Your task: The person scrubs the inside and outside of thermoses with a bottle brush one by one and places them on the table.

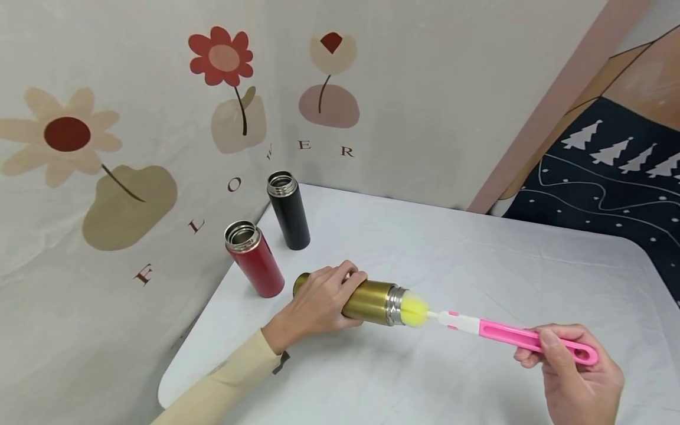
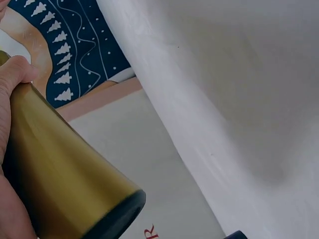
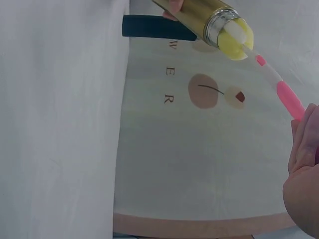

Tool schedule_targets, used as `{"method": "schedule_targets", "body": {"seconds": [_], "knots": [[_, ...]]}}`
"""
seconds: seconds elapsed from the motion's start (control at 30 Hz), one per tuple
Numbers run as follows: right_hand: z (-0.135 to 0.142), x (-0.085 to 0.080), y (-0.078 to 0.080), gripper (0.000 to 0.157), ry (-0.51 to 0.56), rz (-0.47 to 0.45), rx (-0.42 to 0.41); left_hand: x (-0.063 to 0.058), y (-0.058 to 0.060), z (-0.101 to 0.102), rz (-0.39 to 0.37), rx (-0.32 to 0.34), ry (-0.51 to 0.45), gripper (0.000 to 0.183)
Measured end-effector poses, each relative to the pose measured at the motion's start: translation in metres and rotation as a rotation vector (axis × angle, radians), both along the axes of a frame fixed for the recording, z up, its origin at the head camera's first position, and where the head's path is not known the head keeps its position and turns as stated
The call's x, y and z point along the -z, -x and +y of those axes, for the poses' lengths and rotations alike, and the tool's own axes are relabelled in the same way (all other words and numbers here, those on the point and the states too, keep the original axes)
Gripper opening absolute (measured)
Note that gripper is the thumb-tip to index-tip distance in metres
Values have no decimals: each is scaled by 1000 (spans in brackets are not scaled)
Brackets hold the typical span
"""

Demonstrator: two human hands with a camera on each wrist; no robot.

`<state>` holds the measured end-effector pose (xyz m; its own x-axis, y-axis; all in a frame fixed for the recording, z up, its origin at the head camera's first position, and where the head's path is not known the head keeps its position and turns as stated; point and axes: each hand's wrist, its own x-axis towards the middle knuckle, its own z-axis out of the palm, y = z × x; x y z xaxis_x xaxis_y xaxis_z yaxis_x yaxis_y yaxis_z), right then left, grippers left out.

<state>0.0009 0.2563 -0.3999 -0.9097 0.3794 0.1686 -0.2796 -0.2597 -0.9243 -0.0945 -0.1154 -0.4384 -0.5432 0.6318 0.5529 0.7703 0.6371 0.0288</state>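
My left hand (image 1: 324,298) grips a gold thermos bottle (image 1: 372,301) round its body, tilted onto its side with its steel mouth towards the right. The bottle's dark base shows in the left wrist view, where the gold body (image 2: 75,174) fills the lower left. Between thumb and fingers my right hand (image 1: 576,366) holds the pink handle of a bottle brush (image 1: 510,333). The brush's yellow sponge head (image 1: 415,309) sits at the bottle's mouth, partly inside it. In the right wrist view the yellow sponge (image 3: 234,45) bulges out past the steel rim.
Two uncapped bottles stand upright on the left of the white-covered table (image 1: 451,260): a red one (image 1: 257,265) and, behind it, a black one (image 1: 290,218). A flower-printed cloth (image 1: 414,118) hangs behind and left. At the right hangs a dark tree-printed fabric (image 1: 600,183).
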Motion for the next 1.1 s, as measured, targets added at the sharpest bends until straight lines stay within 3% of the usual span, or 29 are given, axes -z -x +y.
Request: {"method": "schedule_targets", "body": {"seconds": [0.27, 0.4, 0.63, 0.83, 1.1], "knots": [[22, 2, 5, 9, 131, -68, 111, 0, 1, -1, 91, 1, -1, 82], [30, -1, 9, 13, 165, -117, 159, -6, 5, 2, 122, 12, 32, 73], [20, -1, 12, 18, 230, -185, 234, -8, 5, -1, 68, 38, 42, 66], [1, 4, 11, 18, 225, -172, 183, -9, 3, 0, 108, 50, 50, 66], [-19, 8, 9, 17, 90, -141, 75, -9, -1, 6, 117, 31, 36, 69]]}}
